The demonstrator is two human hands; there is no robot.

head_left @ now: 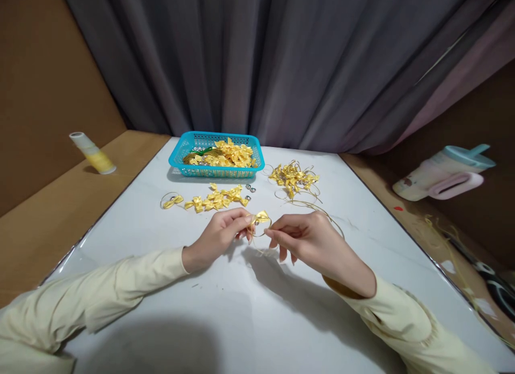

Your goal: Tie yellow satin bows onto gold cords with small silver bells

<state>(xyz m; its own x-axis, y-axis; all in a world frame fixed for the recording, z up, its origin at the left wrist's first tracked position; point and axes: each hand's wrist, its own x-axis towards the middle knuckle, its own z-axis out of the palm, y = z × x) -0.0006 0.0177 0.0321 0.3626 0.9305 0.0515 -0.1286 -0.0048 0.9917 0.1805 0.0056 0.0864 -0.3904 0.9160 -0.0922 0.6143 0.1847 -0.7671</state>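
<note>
My left hand point(223, 234) pinches a small yellow ribbon bow point(260, 217) at the middle of the white table point(249, 309). My right hand point(309, 240) pinches a thin gold cord point(265, 233) that loops under the bow and trails off behind the hand. Both hands hover just above the table, fingertips almost touching. A row of loose yellow bows point(215, 198) lies just beyond my left hand. A heap of bows with gold cords point(293, 176) lies beyond my right hand.
A turquoise basket point(179, 158) of yellow bows stands at the table's far edge. Two small silver bells point(250, 188) lie near it. A spool of yellow thread point(92, 153) stands on the left ledge; a lidded cup point(442, 173) lies on the right one. Grey curtain behind.
</note>
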